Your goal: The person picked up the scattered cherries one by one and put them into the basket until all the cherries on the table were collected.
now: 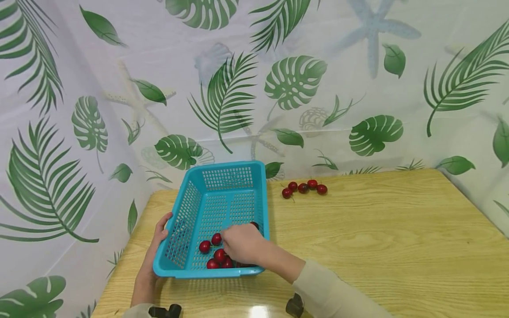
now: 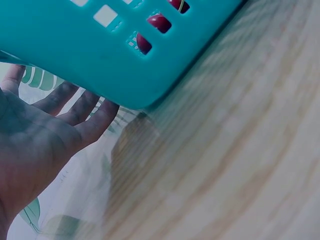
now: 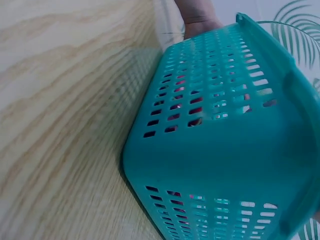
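Observation:
A blue plastic basket with slotted walls sits on the table, holding several dark red cherries near its front end. My left hand is at the basket's left rim. In the left wrist view, the fingers of that hand stretch out against the outer wall. My right hand reaches over the front right corner into the basket, bent down among the cherries. Its back faces up and hides the fingertips, so I cannot tell whether it pinches a cherry. Through the wall slots in the right wrist view, red cherries show.
Several more cherries lie in a loose row on the wooden table, right of the basket's far end. A white leaf-printed cloth hangs behind the table and along its left side.

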A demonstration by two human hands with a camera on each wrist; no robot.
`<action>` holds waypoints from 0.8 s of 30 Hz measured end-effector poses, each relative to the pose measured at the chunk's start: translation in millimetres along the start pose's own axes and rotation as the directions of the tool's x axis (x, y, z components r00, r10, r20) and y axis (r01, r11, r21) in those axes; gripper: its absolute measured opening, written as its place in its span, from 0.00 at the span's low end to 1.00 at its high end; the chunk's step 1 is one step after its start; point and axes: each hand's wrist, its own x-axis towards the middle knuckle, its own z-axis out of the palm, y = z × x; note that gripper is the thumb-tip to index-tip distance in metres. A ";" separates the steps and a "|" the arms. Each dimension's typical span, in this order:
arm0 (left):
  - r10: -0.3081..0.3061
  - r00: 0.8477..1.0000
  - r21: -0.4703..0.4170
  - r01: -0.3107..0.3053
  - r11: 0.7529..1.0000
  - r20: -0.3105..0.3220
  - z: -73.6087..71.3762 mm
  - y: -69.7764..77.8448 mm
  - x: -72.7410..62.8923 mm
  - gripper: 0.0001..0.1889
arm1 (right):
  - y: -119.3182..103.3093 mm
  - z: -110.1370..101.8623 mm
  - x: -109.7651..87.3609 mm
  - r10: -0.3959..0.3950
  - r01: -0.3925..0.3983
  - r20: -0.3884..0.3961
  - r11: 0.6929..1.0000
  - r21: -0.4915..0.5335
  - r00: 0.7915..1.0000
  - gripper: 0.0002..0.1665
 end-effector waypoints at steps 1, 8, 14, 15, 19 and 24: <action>-0.009 1.000 0.001 0.009 1.000 -0.004 0.7 0.9 -0.2 0.23 | 1.5 -1.3 -0.4 -0.001 0.002 -0.028 0.998 0.067 1.000 0.13; 0.007 1.000 -0.011 -0.007 1.000 0.014 1.3 2.7 -1.9 0.25 | 14.6 -12.2 -5.8 0.033 0.075 -0.221 0.883 0.463 0.975 0.07; -0.012 1.000 -0.013 0.013 1.000 0.010 1.8 2.6 -2.3 0.25 | 41.2 -16.1 -11.8 0.077 0.160 -0.450 0.870 0.466 0.890 0.06; -0.016 1.000 -0.013 0.016 1.000 0.007 1.9 2.6 -2.2 0.25 | 47.6 -16.9 -13.2 0.105 0.141 -0.468 0.876 0.462 0.878 0.06; -0.013 1.000 -0.007 0.013 1.000 -0.007 1.5 1.8 -1.0 0.24 | 76.4 -20.6 -19.5 0.250 0.008 -0.485 0.884 0.468 0.838 0.06; 0.009 1.000 -0.004 -0.009 1.000 -0.001 -0.4 -0.5 -0.2 0.24 | 116.6 -21.1 -31.3 0.420 -0.175 -0.439 0.850 0.498 0.794 0.08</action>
